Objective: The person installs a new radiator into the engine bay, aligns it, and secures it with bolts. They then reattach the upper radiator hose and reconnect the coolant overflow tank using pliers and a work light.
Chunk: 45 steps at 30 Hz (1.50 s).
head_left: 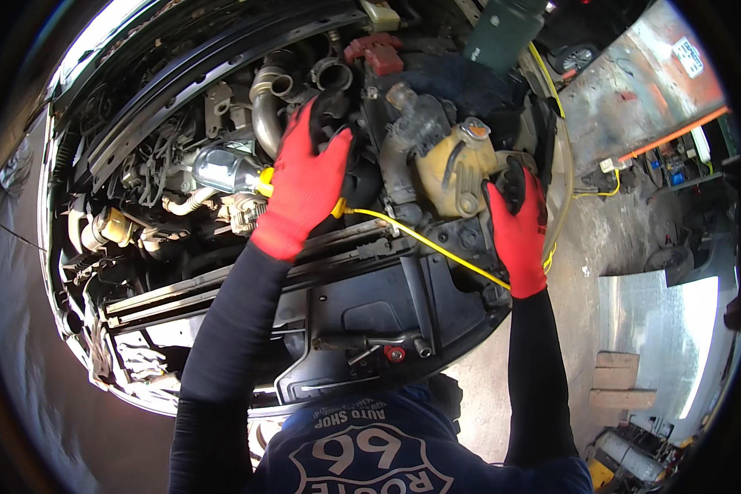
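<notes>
My left hand (303, 185), in a red and black glove, reaches among dark hoses and a metal pipe (265, 115); its thumb and fingers are apart, with the tips partly lost in shadow. A work light (222, 169) with a yellow handle lies just behind it, its yellow cord (420, 240) running rightward. My right hand (519, 222), gloved alike, is at the right side of the yellowed coolant reservoir (453, 169), fingers curled on a dark part that I cannot make out.
A ratchet and other tools (395, 352) lie on the black front panel (362, 305) of the engine bay. At right are wooden pieces (616, 370) by a shiny sheet (667, 321), machinery (626, 457) and a worn bench top (634, 99) with an orange edge.
</notes>
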{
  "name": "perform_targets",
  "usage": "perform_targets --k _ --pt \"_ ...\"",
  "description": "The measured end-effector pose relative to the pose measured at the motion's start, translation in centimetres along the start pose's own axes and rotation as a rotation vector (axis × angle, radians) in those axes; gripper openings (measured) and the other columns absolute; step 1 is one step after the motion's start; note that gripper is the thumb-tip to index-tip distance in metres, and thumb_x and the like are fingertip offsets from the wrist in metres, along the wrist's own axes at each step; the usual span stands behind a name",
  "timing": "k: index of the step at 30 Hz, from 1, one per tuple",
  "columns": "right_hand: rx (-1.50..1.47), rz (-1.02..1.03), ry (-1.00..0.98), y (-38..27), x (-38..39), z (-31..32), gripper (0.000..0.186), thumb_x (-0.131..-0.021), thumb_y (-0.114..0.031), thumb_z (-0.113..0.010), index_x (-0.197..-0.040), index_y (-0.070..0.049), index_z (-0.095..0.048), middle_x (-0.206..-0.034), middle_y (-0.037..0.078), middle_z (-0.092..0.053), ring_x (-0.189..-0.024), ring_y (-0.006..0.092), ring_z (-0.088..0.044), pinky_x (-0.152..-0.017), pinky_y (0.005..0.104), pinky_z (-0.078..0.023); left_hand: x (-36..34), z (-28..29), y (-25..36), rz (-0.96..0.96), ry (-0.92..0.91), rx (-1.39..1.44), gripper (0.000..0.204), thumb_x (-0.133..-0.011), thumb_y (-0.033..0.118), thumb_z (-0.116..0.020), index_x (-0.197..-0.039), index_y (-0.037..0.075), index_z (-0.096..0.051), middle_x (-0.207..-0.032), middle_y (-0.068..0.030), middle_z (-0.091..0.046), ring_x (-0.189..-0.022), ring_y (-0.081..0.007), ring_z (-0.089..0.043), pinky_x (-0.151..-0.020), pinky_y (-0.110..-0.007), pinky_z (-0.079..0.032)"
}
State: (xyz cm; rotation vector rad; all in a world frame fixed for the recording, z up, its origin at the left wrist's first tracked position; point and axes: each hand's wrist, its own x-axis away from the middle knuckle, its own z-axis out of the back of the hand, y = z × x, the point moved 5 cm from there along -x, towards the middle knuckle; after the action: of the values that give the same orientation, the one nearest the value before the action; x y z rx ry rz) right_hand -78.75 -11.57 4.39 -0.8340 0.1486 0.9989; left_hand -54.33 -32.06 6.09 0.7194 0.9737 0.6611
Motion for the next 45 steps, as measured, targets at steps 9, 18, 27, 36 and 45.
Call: perform_targets --k 9,18,27,36,45 --pt "-0.167 0.093 0.086 -5.2 -5.6 -0.1 0.036 -0.093 -0.014 -0.067 -0.126 0.0 -0.062 -0.123 0.018 -0.064 -0.115 0.0355 -0.061 -0.1 0.0408 -0.046 -3.0 -4.5 -6.7 0.256 0.003 0.453 0.035 -0.089 0.015 -0.072 -0.12 0.001 -0.063 -0.098 -0.0071 -0.072 -0.084 -0.0129 -0.063 -0.079 -0.03 -0.052" --pt "-0.08 0.216 -0.006 -7.5 -5.2 -3.6 0.038 -0.091 -0.01 -0.066 -0.128 -0.002 -0.062 -0.124 0.017 -0.063 -0.116 0.0361 -0.06 -0.101 0.0425 -0.045 -3.5 -8.3 -7.1 0.448 -0.002 0.834 0.016 -0.091 0.006 -0.069 -0.107 0.003 -0.068 -0.077 0.0013 -0.064 -0.061 -0.0068 -0.053 -0.055 -0.026 -0.045" --pt "-0.07 0.208 -0.051 -6.1 0.5 0.8 0.039 -0.092 -0.004 -0.064 -0.131 0.001 -0.059 -0.128 0.016 -0.063 -0.12 0.0301 -0.06 -0.105 0.0396 -0.044 -1.7 -0.3 -5.7 0.213 -0.136 0.275 0.058 -0.085 0.02 -0.079 -0.135 0.004 -0.055 -0.073 -0.0023 -0.064 -0.064 -0.0085 -0.06 -0.057 -0.028 -0.048" --pt "-0.098 0.529 -0.784 -12.5 14.7 -0.3 0.037 -0.077 -0.015 -0.079 -0.111 -0.005 -0.07 -0.115 0.015 -0.064 -0.109 0.0368 -0.06 -0.094 0.0467 -0.048 26.7 31.5 4.7 0.594 0.521 -0.209 0.032 -0.097 0.0 -0.058 -0.128 -0.003 -0.062 -0.117 -0.0079 -0.067 -0.102 -0.0118 -0.063 -0.09 -0.026 -0.05" --pt "0.022 0.631 -0.614 -16.6 15.0 0.2 0.047 -0.081 -0.013 -0.073 -0.125 0.0 -0.061 -0.133 0.023 -0.054 -0.123 0.0453 -0.051 -0.103 0.0529 -0.042 49.1 38.0 9.7 0.781 0.777 -0.902 0.068 -0.084 -0.004 -0.059 -0.149 0.006 -0.044 -0.15 -0.0146 -0.047 -0.138 -0.0264 -0.045 -0.112 -0.037 -0.038"
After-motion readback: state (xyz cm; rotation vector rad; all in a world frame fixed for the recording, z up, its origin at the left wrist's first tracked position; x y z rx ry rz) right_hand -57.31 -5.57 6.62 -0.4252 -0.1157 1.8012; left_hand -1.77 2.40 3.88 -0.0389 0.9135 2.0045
